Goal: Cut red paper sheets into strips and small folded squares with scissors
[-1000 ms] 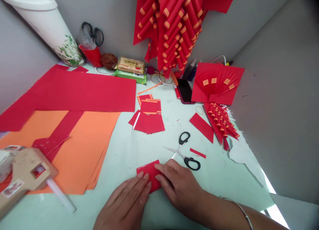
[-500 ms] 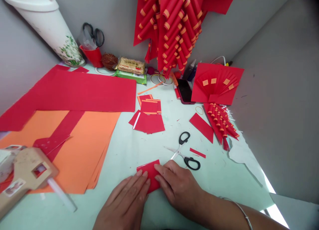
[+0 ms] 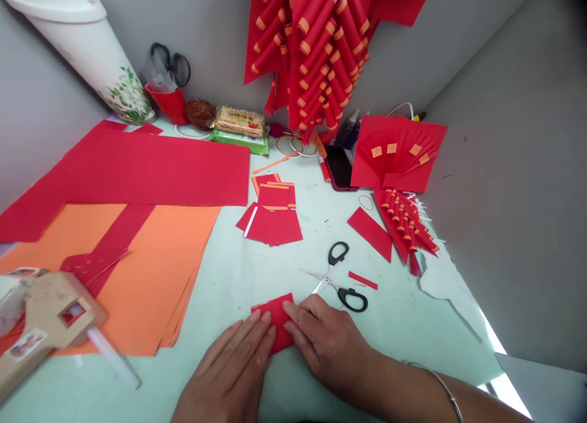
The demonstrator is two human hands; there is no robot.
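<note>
A small red paper piece (image 3: 280, 326) lies on the table between my two hands, with a thin pale line along its far edge. My left hand (image 3: 236, 362) rests flat on its left side, fingers stretched out and close together. On the right side, my right hand (image 3: 328, 340) has its fingers curled and pressed together on the paper's edge; its thumb tip is partly hidden. Just beyond my right hand lie black-handled scissors (image 3: 327, 279), blades apart. A thin red paper strip (image 3: 362, 280) is beside them. Farther off sit several red paper pieces (image 3: 275, 224), some with orange edges.
A glue gun (image 3: 59, 310) lies on orange sheets (image 3: 151, 276) at the left, with long red sheets (image 3: 183, 169) behind. A phone (image 3: 338, 166), a red paper fan card (image 3: 398, 154) and a small firecracker decoration (image 3: 403, 224) stand at the right. Larger paper firecrackers (image 3: 316, 50) hang above.
</note>
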